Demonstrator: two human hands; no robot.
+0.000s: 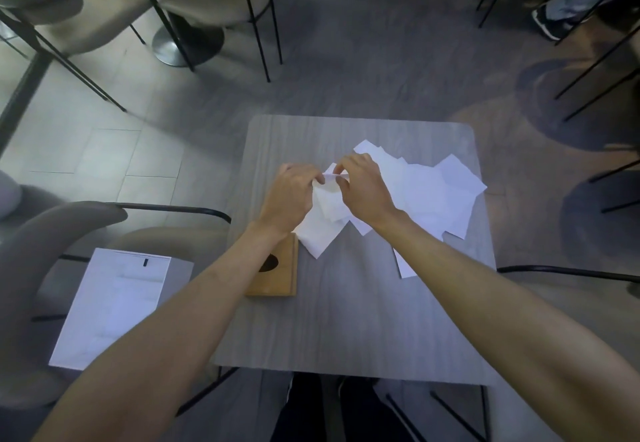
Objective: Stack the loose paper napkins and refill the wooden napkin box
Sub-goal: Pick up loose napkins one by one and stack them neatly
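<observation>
- Clearly in the stacking step, not yet the refill: pinching one thin white paper napkin (330, 178) at its far edge between the left hand (291, 192) and the right hand (363, 188), with fingers and thumbs of both curled onto the sheet.
- Holding it over the near-left part of the loose white square napkins (433, 192), spread in an untidy, overlapping fan across the far half of the grey wood-grain square surface (346, 320); no squared stack to be seen.
- Next, by judgement: laying this sheet flat with corners matched to those beneath, then drawing in the outlying sheets on the right, one at a time. Calls for a light pinch, thin paper being likely to crease or lift in pairs.
- Flat light-brown wooden napkin box (280, 282) at the left edge of the surface, partly under the left forearm (221, 285), just beside the nearest napkin corner.
- Dark oval opening (269, 263) in its top, with no white showing through; inside otherwise hidden.
- Probably needing the box opened before refilling; cannot tell how.
- Off the surface, on the padded chair seat (180, 244) at the left, a white rectangular carton (110, 303); contents hidden.
</observation>
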